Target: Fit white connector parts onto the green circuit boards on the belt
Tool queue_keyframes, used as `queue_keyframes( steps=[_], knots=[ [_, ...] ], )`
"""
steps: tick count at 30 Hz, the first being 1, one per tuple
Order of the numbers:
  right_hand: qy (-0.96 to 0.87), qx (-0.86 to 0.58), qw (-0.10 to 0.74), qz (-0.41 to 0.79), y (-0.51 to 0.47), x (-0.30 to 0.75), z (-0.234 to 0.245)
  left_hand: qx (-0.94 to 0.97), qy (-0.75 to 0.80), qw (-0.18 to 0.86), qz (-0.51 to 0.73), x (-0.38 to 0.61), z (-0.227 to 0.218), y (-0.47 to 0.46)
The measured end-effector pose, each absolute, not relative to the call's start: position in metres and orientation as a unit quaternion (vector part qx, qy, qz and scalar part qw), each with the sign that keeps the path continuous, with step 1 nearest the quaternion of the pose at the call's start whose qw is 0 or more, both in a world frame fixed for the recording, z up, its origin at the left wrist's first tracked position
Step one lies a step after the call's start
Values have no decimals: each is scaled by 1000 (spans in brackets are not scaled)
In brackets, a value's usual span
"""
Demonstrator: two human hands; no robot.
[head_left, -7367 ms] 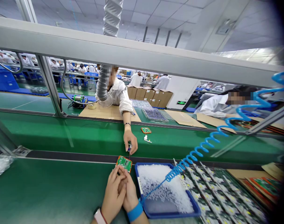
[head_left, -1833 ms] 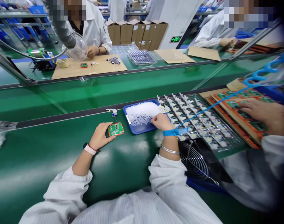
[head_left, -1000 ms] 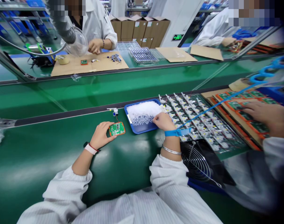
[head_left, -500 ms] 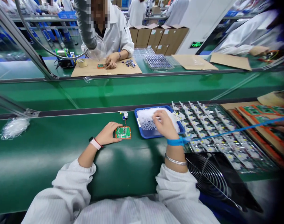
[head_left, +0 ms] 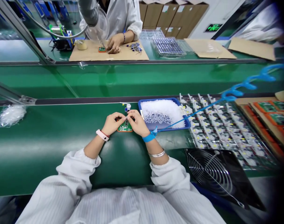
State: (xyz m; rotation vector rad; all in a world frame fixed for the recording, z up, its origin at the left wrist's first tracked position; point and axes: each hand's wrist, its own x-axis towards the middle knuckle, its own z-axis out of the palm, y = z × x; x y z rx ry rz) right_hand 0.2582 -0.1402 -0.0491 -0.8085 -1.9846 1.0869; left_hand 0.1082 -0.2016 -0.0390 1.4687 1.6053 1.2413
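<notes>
Through the head camera I see, beyond two white sleeves [head_left: 73, 169], the left hand [head_left: 111, 124] and right hand [head_left: 139, 124] meeting at their fingertips over a small green circuit board [head_left: 125, 128], which lies between and just beneath them on the green table [head_left: 51, 149]; I cannot tell whether either is clamped on anything. Just past the board sits a white-and-blue part [head_left: 127, 107], with a blue tray [head_left: 173, 128] of white beads [head_left: 159, 107] right of the right hand. Farther off, across a green strip [head_left: 142, 76], a co-worker's hand [head_left: 115, 43] rests on cardboard [head_left: 86, 55].
</notes>
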Motion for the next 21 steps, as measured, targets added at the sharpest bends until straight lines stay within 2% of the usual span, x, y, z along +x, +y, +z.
queue_keyframes(
  steps=[15, 21],
  knots=[
    [-810, -325, 299, 387, -150, 269, -53, 659, 619, 237, 355, 111, -36, -203],
    [-798, -355, 292, 390, -147, 267, -54, 657, 639, 240, 320, 111, -31, -199]
  ],
)
